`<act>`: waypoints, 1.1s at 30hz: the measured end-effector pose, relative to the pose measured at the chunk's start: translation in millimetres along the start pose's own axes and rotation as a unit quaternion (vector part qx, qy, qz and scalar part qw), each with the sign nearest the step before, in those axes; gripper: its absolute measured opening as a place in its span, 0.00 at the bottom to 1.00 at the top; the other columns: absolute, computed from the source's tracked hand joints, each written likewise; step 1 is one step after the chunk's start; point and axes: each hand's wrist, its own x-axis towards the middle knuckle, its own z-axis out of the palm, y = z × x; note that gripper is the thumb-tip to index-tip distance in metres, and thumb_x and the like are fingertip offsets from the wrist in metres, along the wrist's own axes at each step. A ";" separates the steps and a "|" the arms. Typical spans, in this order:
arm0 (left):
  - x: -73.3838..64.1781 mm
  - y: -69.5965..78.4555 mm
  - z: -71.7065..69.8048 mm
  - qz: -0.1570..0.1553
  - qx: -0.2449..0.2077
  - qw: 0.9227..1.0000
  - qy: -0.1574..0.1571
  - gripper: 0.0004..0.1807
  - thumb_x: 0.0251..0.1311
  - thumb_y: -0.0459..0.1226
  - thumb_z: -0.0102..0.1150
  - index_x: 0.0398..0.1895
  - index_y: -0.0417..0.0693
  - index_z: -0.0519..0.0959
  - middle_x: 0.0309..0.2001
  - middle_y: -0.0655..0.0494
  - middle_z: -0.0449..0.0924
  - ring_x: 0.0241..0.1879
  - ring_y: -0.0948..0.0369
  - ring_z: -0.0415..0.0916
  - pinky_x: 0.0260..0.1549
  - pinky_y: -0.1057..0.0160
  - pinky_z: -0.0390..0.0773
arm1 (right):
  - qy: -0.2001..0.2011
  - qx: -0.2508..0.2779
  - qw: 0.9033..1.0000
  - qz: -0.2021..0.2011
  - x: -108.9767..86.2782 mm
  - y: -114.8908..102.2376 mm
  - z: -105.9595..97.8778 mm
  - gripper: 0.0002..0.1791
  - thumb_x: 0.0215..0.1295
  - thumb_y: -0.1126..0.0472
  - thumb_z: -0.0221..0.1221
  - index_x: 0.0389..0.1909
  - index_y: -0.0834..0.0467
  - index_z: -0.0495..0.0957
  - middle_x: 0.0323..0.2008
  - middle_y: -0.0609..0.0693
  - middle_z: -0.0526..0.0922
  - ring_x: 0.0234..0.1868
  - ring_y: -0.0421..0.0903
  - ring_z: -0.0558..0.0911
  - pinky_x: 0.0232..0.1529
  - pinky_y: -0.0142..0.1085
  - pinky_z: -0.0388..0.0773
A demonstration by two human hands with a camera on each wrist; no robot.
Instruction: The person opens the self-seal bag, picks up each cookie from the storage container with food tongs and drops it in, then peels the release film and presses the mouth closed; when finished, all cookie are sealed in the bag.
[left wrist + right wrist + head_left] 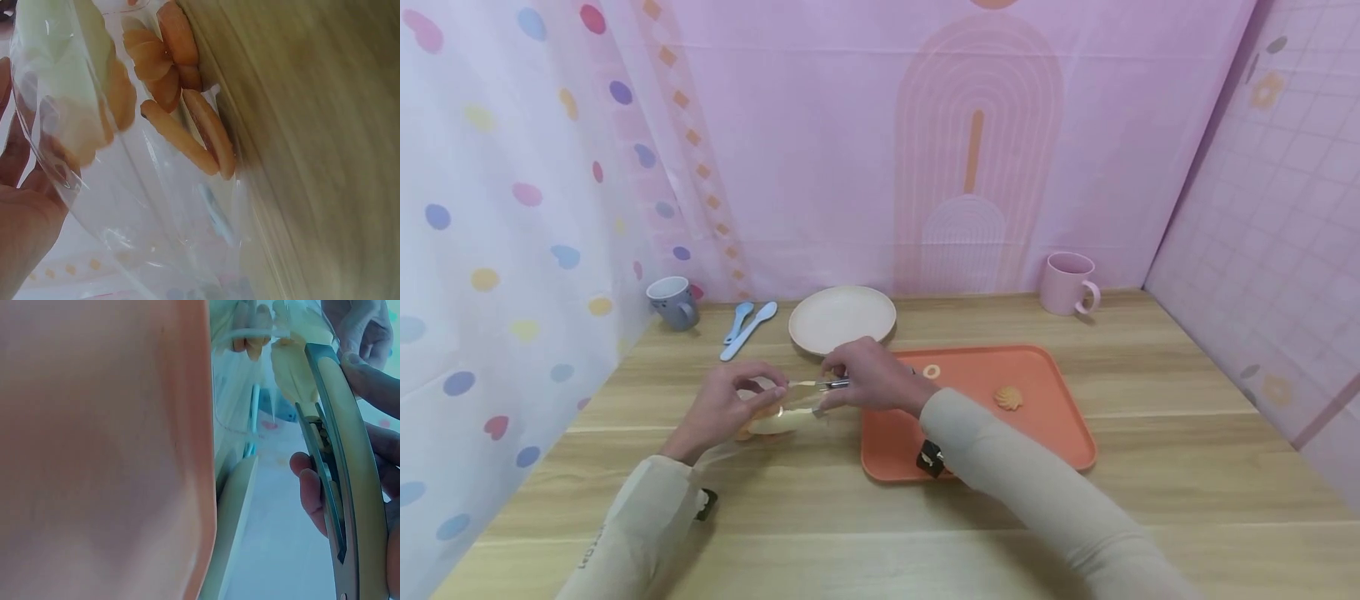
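Observation:
My left hand [726, 408] pinches the edge of a clear plastic bag [106, 206] with thumb and fingers. Inside the bag lie several orange-brown snack pieces [178, 134], some shell-shaped and some stick-shaped. My right hand [876, 379] grips a pair of tongs [353, 469] with metal arms and a cream handle. The pale scalloped heads [292, 370] of the tongs point left, at the bag's mouth. Close to the right hand and forearm is an orange tray [880, 458] bearing a small ring-shaped snack [932, 372] and a shell-shaped cookie [1008, 398].
Behind the hands a cream plate [842, 317] sits on the wooden table [820, 533]. Two light blue spoons [748, 332] and a grey-blue mug [673, 303] are at the back left. A pink mug [1066, 285] stands at the back right, before the curtain.

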 end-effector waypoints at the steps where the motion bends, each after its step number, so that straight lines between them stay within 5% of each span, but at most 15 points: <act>1: 0.0 0.4 -0.1 0.000 -0.003 1.000 -0.001 0.04 0.57 0.27 0.69 0.35 0.42 0.86 0.38 0.49 0.89 0.39 0.75 0.80 0.39 0.70 0.83 | -0.001 0.001 1.000 -0.001 1.2 -1.0 1.2 0.21 0.49 0.48 0.77 0.34 0.60 0.85 0.21 0.46 0.72 0.26 0.36 0.65 0.28 0.25 0.60; 5: 0.2 -0.5 -0.7 0.002 0.004 1.000 -0.003 0.06 0.56 0.26 0.69 0.34 0.44 0.86 0.39 0.47 0.88 0.39 0.75 0.79 0.39 0.70 0.83 | -0.006 -0.012 1.000 -0.001 4.2 -4.5 4.2 0.22 0.51 0.47 0.76 0.39 0.59 0.86 0.27 0.53 0.82 0.29 0.38 0.68 0.30 0.25 0.63; 11: -1.4 -5.5 -2.2 0.015 0.015 1.000 0.003 0.08 0.55 0.25 0.69 0.33 0.45 0.85 0.38 0.48 0.88 0.39 0.76 0.79 0.39 0.69 0.84 | -0.003 -0.028 1.000 0.012 4.0 -8.3 4.3 0.22 0.50 0.47 0.77 0.42 0.56 0.87 0.32 0.50 0.86 0.31 0.38 0.73 0.32 0.26 0.69; 24: -7.3 -13.9 -4.9 0.027 0.037 0.999 0.020 0.09 0.54 0.23 0.69 0.34 0.44 0.86 0.38 0.52 0.88 0.39 0.78 0.78 0.38 0.72 0.83 | 0.041 -0.020 0.998 0.032 -8.0 5.2 1.2 0.17 0.53 0.48 0.75 0.35 0.55 0.85 0.23 0.48 0.75 0.28 0.38 0.67 0.32 0.29 0.63; 33: -10.9 -14.2 -10.8 0.018 0.031 0.999 0.006 0.10 0.57 0.24 0.67 0.34 0.48 0.85 0.41 0.50 0.88 0.39 0.78 0.78 0.37 0.69 0.83 | 0.078 0.001 0.996 0.033 -50.4 35.8 -42.4 0.14 0.52 0.51 0.76 0.26 0.52 0.80 0.17 0.40 0.66 0.22 0.35 0.64 0.26 0.27 0.61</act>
